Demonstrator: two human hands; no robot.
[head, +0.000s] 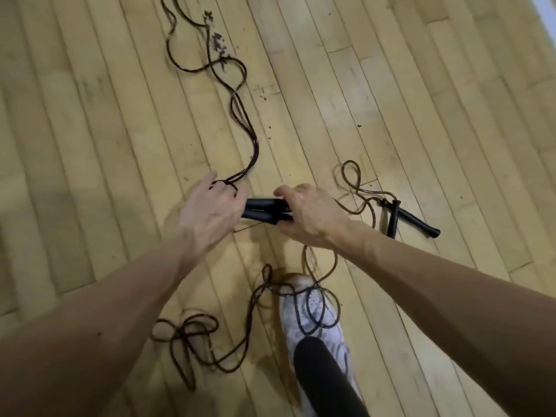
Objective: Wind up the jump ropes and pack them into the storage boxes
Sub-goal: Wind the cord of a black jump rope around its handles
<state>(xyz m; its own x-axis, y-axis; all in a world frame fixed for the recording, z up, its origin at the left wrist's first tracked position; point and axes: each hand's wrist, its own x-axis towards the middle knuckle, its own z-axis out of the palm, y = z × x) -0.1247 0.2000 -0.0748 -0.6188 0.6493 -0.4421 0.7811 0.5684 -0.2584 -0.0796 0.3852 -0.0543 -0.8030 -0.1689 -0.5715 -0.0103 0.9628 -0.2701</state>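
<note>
Head view: handles lie sideways, rope runs away beyond them.
My right hand grips the handles; my left hand, at their other end, hooks the rope with curled fingers.

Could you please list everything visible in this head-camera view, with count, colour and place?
held handles: two, black, side by side between both hands
doubled cord: one, dark brown, runs from the left hand away across the floor
second handles: two, black, on the floor right of the right hand
loose cord: dark brown, loops by the second handles, over the shoe, tangled at lower left
specks: many, dark, beside the far cord
wooden floor: pale yellow planks
shoe: one, white, bottom centre
trouser leg: black, above the shoe
left hand: holds the doubled cord
right hand: grips the held handles
</note>
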